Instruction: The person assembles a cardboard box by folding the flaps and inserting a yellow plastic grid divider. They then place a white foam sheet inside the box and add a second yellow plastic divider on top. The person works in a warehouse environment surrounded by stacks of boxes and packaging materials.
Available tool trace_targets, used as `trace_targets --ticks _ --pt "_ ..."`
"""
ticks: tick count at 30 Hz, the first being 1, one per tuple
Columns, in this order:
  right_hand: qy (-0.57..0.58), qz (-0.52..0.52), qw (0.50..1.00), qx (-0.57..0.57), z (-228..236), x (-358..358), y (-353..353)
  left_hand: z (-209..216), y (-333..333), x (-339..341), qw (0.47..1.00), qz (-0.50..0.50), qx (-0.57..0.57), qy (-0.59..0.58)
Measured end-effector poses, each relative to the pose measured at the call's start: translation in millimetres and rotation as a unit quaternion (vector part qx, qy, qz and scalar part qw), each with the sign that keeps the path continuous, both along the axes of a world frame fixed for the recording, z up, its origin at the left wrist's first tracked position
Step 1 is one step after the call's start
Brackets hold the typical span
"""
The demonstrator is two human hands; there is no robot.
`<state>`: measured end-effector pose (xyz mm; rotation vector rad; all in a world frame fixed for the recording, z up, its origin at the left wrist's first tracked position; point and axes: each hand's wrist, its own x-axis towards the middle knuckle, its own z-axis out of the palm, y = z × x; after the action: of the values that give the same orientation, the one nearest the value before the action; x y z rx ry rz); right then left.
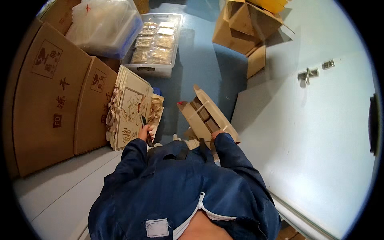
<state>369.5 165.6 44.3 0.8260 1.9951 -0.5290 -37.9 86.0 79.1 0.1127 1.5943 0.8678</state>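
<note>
My left hand (pixel 145 133) is closed around a dark, slim, long object (pixel 144 121), whose kind I cannot make out. Just beyond it leans a stack of cream paper bags (pixel 129 100) with printed drawings and ribbon handles. On the right, my right hand (pixel 217 134) grips the near end of an open cardboard box (pixel 218 111). The box is tilted, its flaps stand out, and pale dividers split the inside into compartments with brown contents. My right fingers are partly hidden by the box wall.
Large brown cartons (pixel 48 104) stand along the left. Beyond the bags is a clear plastic bin (pixel 174 48) of packed packets, beside a bagged tub (pixel 106 32). Another open carton (pixel 240 28) stands far right on the blue floor (pixel 200 52). A white door (pixel 304 132) with a latch rises at right.
</note>
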Motion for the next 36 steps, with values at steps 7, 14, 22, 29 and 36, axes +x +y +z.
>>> trace_targets --ticks 7,14,22,29,36 --pt "-0.152 0.070 0.986 0.004 -37.8 39.6 144.6 -28.5 69.2 -14.4 0.986 0.151 -0.033 -0.060" --pt "-0.054 0.004 0.999 -0.003 -42.1 58.9 286.6 -30.4 105.9 -19.4 0.976 0.171 -0.133 0.026" --pt "0.000 -0.191 0.980 -0.051 -49.3 43.3 483.5 -16.8 205.0 20.6 0.952 0.218 -0.200 0.076" --pt "-0.055 -0.108 0.992 -0.030 -46.0 -25.6 719.5 -38.2 460.6 15.2 0.963 0.211 -0.154 0.067" --pt "-0.055 -0.069 0.996 0.016 -26.6 -106.9 908.8 -8.8 564.6 -28.8 0.963 0.232 -0.113 0.081"
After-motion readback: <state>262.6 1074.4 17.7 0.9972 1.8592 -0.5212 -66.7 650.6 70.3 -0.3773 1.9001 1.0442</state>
